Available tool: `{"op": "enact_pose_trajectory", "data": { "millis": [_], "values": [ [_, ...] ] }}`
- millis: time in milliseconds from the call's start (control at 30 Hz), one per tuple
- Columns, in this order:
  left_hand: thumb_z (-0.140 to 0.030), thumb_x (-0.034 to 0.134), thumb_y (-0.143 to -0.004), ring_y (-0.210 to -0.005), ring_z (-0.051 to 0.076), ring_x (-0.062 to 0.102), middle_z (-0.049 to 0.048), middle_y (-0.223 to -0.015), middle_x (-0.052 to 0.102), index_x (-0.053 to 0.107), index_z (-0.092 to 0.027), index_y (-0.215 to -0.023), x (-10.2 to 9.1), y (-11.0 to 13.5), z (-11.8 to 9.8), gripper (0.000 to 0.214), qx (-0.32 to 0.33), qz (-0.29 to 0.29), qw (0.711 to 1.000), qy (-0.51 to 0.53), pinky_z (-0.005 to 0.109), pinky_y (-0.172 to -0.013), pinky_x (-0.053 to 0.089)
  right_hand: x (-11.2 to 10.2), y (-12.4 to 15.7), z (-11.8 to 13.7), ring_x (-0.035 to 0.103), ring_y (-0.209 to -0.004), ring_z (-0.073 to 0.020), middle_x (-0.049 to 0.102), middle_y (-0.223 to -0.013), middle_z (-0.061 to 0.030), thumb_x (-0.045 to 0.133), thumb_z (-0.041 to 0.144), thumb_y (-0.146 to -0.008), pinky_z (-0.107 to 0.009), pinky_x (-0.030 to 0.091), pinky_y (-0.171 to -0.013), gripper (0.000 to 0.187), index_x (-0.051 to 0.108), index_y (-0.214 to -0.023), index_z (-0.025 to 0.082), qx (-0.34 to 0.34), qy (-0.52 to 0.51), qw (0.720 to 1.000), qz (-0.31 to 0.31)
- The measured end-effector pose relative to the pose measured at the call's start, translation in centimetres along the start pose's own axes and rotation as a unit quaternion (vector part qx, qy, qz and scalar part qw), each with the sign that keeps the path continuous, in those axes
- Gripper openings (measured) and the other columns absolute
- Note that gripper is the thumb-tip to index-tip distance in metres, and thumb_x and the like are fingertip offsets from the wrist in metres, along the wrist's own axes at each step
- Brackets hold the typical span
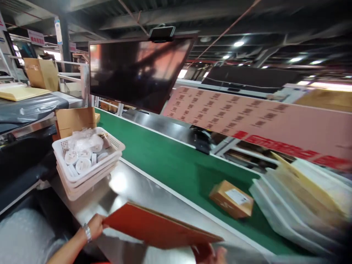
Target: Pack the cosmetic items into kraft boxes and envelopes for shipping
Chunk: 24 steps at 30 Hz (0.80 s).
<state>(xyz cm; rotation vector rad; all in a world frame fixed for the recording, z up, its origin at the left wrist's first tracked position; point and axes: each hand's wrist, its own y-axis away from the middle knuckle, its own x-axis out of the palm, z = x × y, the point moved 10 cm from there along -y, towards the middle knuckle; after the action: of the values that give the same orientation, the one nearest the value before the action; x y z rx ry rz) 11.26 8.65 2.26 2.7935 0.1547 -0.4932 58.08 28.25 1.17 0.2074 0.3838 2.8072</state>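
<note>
My left hand (96,225), with a metal watch on the wrist, grips the left edge of a flat orange cardboard piece (156,229) held over the steel worktop (143,194). My right hand (213,253) is at the bottom edge, fingers closed on the cardboard's right corner; only part of it shows. The cardboard lies nearly flat, tilted slightly up toward the left.
Stacked white baskets (89,172) of small round white packs sit left on the worktop. A small brown parcel (231,198) lies on the green conveyor belt (170,161). White padded mailers (297,209) pile up at right. A dark monitor (137,71) hangs above.
</note>
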Motion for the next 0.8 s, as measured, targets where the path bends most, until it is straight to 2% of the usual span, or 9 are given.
{"op": "enact_pose_trajectory", "data": {
  "millis": [100, 167, 233, 300, 400, 533, 633, 700, 800],
  "values": [
    [-0.052, 0.081, -0.074, -0.101, 0.035, 0.077, 0.0082, -0.1, 0.081, 0.076, -0.026, -0.108, 1.3, -1.0, -2.7, 0.043, 0.03, -0.06, 0.996, 0.062, 0.049, -0.098, 0.061, -1.7, 1.3, 2.8, 0.074, -0.114, -0.0445, 0.081, -0.103, -0.0129, 0.05, 0.092, -0.076, -0.068, 0.06, -0.094, 0.066, 0.077, -0.107, 0.04, -0.068, 0.041, 0.997, -0.009],
    [-0.053, 0.086, -0.07, -0.112, 0.037, 0.075, 0.0143, -0.118, 0.078, 0.068, -0.022, -0.123, 0.8, -0.6, -4.2, 0.064, 0.05, -0.18, 0.977, 0.107, 0.054, -0.107, 0.057, -1.9, 2.4, 3.8, 0.074, -0.105, -0.0392, 0.08, -0.102, -0.0093, 0.062, 0.085, -0.072, -0.059, 0.062, -0.089, 0.061, 0.075, -0.104, 0.034, -0.087, 0.06, 0.994, -0.006],
    [-0.056, 0.088, -0.069, -0.128, 0.037, 0.068, 0.0183, -0.133, 0.071, 0.058, -0.019, -0.136, 0.1, 1.1, -5.8, 0.082, 0.081, -0.314, 0.937, 0.131, 0.057, -0.117, 0.051, -1.8, 3.6, 4.8, 0.073, -0.103, -0.0335, 0.078, -0.101, -0.0062, 0.067, 0.081, -0.072, -0.051, 0.061, -0.09, 0.063, 0.074, -0.105, 0.028, -0.104, 0.064, 0.993, -0.004],
    [-0.059, 0.087, -0.073, -0.14, 0.035, 0.059, 0.0196, -0.145, 0.061, 0.048, -0.018, -0.143, 0.1, 2.9, -7.6, 0.09, 0.131, -0.392, 0.898, 0.149, 0.055, -0.124, 0.044, -1.2, 4.6, 5.6, 0.07, -0.101, -0.0298, 0.076, -0.099, -0.005, 0.068, 0.078, -0.075, -0.044, 0.059, -0.09, 0.06, 0.072, -0.103, 0.025, -0.114, 0.054, 0.992, 0.018],
    [-0.063, 0.082, -0.08, -0.14, 0.031, 0.056, 0.0168, -0.146, 0.057, 0.045, -0.021, -0.142, 1.2, 4.1, -9.4, 0.083, 0.165, -0.414, 0.877, 0.182, 0.051, -0.125, 0.041, -0.7, 5.5, 6.3, 0.067, -0.097, -0.0278, 0.073, -0.096, -0.0045, 0.071, 0.074, -0.078, -0.041, 0.055, -0.09, 0.054, 0.068, -0.098, 0.024, -0.106, 0.038, 0.993, 0.031],
    [-0.062, 0.078, -0.083, -0.119, 0.026, 0.063, 0.0096, -0.127, 0.061, 0.05, -0.024, -0.123, 1.6, 4.7, -9.3, 0.062, 0.075, -0.465, 0.86, 0.197, 0.051, -0.119, 0.045, -1.5, 6.0, 6.1, 0.065, -0.101, -0.0275, 0.071, -0.102, -0.0045, 0.078, 0.074, -0.073, -0.041, 0.052, -0.096, 0.061, 0.065, -0.105, 0.024, -0.086, 0.022, 0.996, 0.022],
    [-0.055, 0.084, -0.077, -0.108, 0.024, 0.065, 0.0069, -0.116, 0.062, 0.05, -0.023, -0.114, 1.5, 4.8, -10.0, 0.059, 0.031, -0.497, 0.851, 0.17, 0.051, -0.112, 0.05, -2.2, 6.9, 6.4, 0.063, -0.113, -0.0285, 0.071, -0.115, -0.0064, 0.076, 0.072, -0.078, -0.042, 0.049, -0.106, 0.064, 0.065, -0.118, 0.024, -0.105, 0.025, 0.992, 0.06],
    [-0.052, 0.082, -0.077, -0.1, 0.024, 0.066, 0.0062, -0.109, 0.064, 0.053, -0.021, -0.113, 2.0, 4.2, -11.5, 0.056, 0.027, -0.475, 0.869, 0.137, 0.049, -0.103, 0.054, -2.1, 7.9, 7.0, 0.063, -0.12, -0.0296, 0.071, -0.124, -0.0074, 0.076, 0.069, -0.082, -0.044, 0.048, -0.11, 0.063, 0.064, -0.126, 0.025, -0.115, 0.03, 0.986, 0.119],
    [-0.046, 0.074, -0.083, -0.098, 0.025, 0.07, 0.0077, -0.107, 0.07, 0.063, -0.02, -0.117, 4.7, 2.0, -15.1, 0.044, 0.078, -0.353, 0.93, 0.065, 0.045, -0.095, 0.058, -0.8, 9.8, 8.3, 0.062, -0.131, -0.0314, 0.07, -0.139, -0.0083, 0.078, 0.063, -0.085, -0.047, 0.045, -0.118, 0.064, 0.064, -0.137, 0.028, -0.118, 0.022, 0.959, 0.258]
  ]
}}
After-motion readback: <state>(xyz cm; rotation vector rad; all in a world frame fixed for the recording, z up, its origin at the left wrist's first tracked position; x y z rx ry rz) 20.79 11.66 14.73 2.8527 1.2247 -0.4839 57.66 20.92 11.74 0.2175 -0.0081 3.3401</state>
